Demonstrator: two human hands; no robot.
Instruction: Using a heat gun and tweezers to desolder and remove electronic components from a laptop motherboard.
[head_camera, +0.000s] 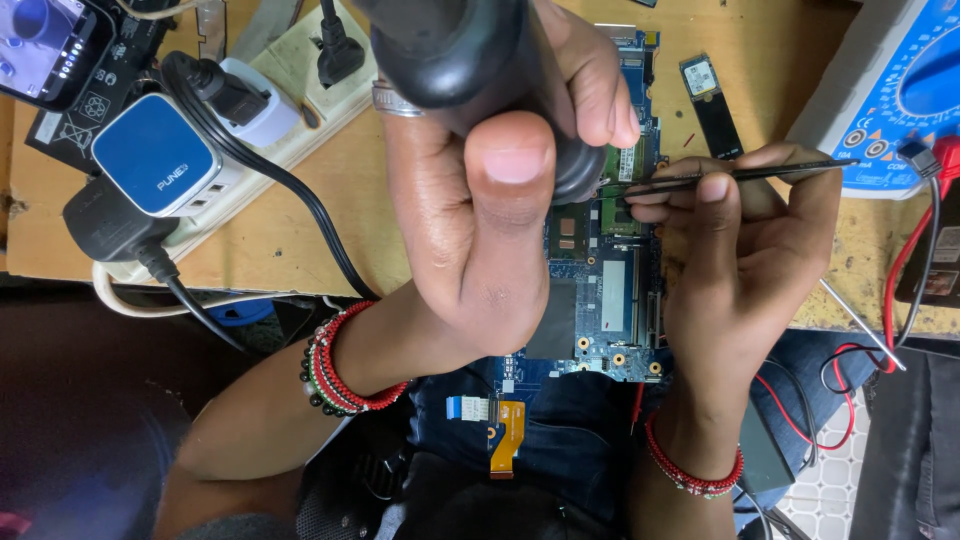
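1. The left hand (480, 200) is wrapped tight around a thick black tool handle (450, 50); the thumb lies flat along the front and the other fingers curl over the far side. The handle's long axis runs away from the camera and down toward the circuit board (610, 300), its dark tip just past the fingertips.
2. The right hand (740, 240) pinches thin black tweezers (720, 175) between thumb and fingers. The tweezers lie almost level, their long axis running side to side, with the points aimed toward the left hand's fingertips, meeting the handle's tip over the board.
3. The blue circuit board lies under both hands, partly hidden by the left palm, with its near edge over the table (300, 230) edge.
4. Beyond the right fingers lies a small black memory stick (712, 105); further out sits a blue meter (890, 90) with red wires (900, 270).
5. Outward from the left hand stands a white power strip (290, 90) with a blue charger (158, 155) and black cables (290, 190).
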